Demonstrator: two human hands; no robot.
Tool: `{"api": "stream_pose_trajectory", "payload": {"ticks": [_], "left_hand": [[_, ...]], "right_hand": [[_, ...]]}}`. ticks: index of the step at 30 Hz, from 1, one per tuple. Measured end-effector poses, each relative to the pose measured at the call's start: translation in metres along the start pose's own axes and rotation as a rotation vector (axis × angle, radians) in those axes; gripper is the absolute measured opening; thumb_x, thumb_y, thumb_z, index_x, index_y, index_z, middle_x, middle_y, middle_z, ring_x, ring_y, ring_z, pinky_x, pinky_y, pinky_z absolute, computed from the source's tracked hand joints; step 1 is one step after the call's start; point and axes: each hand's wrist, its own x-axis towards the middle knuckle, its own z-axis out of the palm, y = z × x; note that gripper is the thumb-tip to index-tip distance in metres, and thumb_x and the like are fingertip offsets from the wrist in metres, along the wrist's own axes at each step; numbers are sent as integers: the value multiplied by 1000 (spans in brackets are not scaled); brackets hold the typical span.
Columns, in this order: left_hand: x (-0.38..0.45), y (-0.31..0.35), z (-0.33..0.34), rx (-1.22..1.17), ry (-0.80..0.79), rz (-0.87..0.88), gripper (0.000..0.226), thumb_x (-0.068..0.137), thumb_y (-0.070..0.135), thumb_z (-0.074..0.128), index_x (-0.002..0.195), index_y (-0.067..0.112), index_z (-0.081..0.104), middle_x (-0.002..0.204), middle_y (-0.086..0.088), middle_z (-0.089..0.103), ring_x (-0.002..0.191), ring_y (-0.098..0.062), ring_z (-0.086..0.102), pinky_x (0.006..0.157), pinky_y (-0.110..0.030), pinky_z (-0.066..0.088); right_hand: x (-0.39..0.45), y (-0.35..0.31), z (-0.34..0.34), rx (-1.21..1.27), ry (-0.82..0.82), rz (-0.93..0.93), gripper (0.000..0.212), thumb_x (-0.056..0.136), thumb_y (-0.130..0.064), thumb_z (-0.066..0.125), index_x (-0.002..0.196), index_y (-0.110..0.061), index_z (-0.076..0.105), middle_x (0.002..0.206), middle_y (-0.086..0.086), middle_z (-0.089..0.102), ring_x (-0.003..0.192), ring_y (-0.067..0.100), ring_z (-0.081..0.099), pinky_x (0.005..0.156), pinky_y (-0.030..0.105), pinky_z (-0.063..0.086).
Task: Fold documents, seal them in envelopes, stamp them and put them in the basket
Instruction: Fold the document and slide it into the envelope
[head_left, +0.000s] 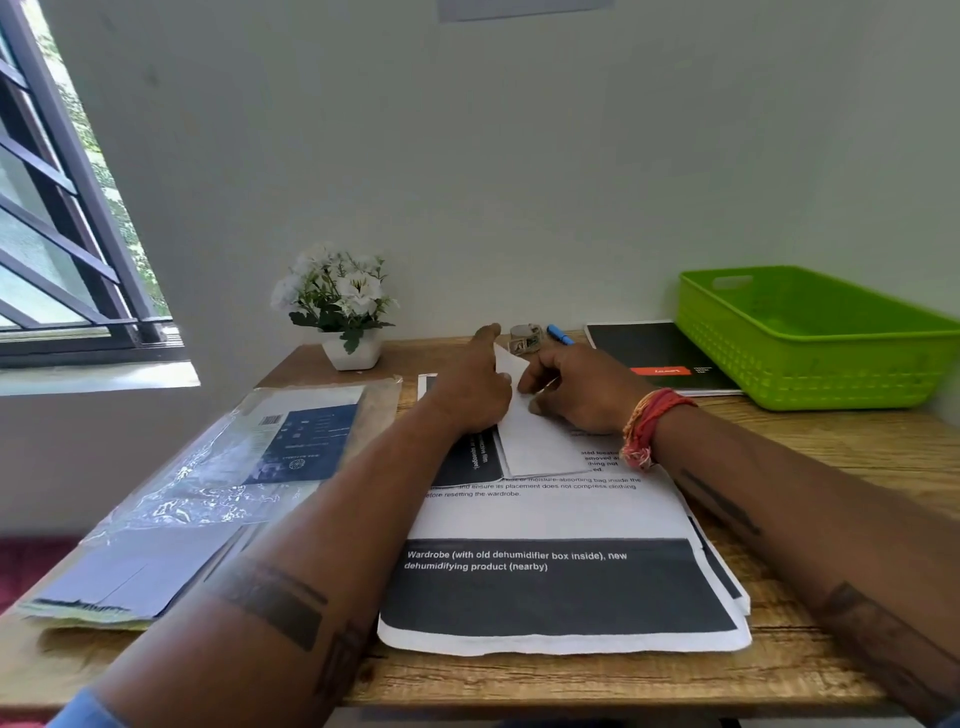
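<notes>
The folded sheet (540, 441) lies on top of the paper stack (561, 597), at the stack's far end, its long axis running away from the person toward the wall, far corner lifted a little. The left hand (470, 387) rests on its left edge, forefinger stretched straight ahead, the other fingers curled in; its grip on the sheet is hidden. The right hand (582, 387) presses the right side with bent fingers, thumb tucked against the paper; whether it pinches the sheet I cannot tell.

The stack's near edge sits close to the counter (810, 467) front edge. Bare wood lies right of the stack, up to the green basket (810, 338) at the far right corner. Left of the stack, a plastic packet (228, 457) crowds the counter's left edge.

On the stack's top page: "Wardrobe (with old dehumidifier box inside), new dehumidifying product (nearby)". Behind the stack stand a flower pot (350, 353), a blue pen (560, 334) and a black booklet (660, 356).
</notes>
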Motion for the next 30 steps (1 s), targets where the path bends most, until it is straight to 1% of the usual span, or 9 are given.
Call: {"api": "stream_pose_trajectory", "payload": {"ticks": [3,8,10,12,14,15,17,23,30], "left_hand": [[4,-5,0,104,30,26,59,95,11,60,149,22,41,141,-7,57,128,-24,53,107,-31,40],[6,-8,5,362,-47,137,51,95,15,61,145,16,49,160,-10,33,152,-23,19,117,-25,16],[6,-8,10,398,-110,177,44,95,13,57,138,17,56,157,-11,37,149,-27,27,117,-31,22],[5,-7,12,416,-144,182,39,95,11,52,134,18,58,146,-11,49,138,-30,43,112,-38,35],[6,-8,14,409,-170,169,44,98,10,47,140,21,54,145,-10,53,134,-30,47,109,-38,38],[6,-8,14,416,-187,165,48,99,9,43,144,24,51,147,-9,52,134,-30,47,109,-36,38],[6,-8,14,433,-218,158,54,99,7,39,148,28,47,150,-7,50,135,-28,46,109,-35,37],[8,-9,17,471,-245,138,63,96,7,37,152,35,40,156,-5,43,139,-30,43,113,-41,37],[11,-12,20,471,-249,116,63,96,7,36,154,33,37,160,-5,36,144,-31,36,117,-44,32]], "right_hand": [[0,0,0,-2,-7,4,23,86,-18,76,108,-23,71,105,-10,66,96,5,59,85,18,43],[1,-1,6,-24,33,-46,16,85,-18,76,100,-21,72,99,-9,67,91,5,60,87,21,47],[2,1,7,-24,56,-62,10,85,-18,75,95,-20,72,91,-14,66,81,-5,58,98,27,45],[3,5,7,-18,69,-63,5,85,-18,73,88,-21,71,80,-20,62,72,-15,54,108,31,35],[5,9,7,-21,80,-35,3,86,-19,73,87,-20,70,80,-19,62,74,-10,55,101,29,40],[7,11,7,-34,90,-15,4,86,-21,74,87,-21,70,83,-17,63,77,-3,55,90,28,45],[9,16,6,-52,108,28,9,84,-25,76,84,-22,67,87,-13,65,82,7,56,74,25,42],[11,17,-2,-106,9,85,15,85,-33,75,87,-23,64,94,-8,66,87,11,59,73,26,42],[2,8,-19,-140,-146,98,20,87,-36,75,90,-24,60,82,-9,56,70,4,49,57,22,34]]}}
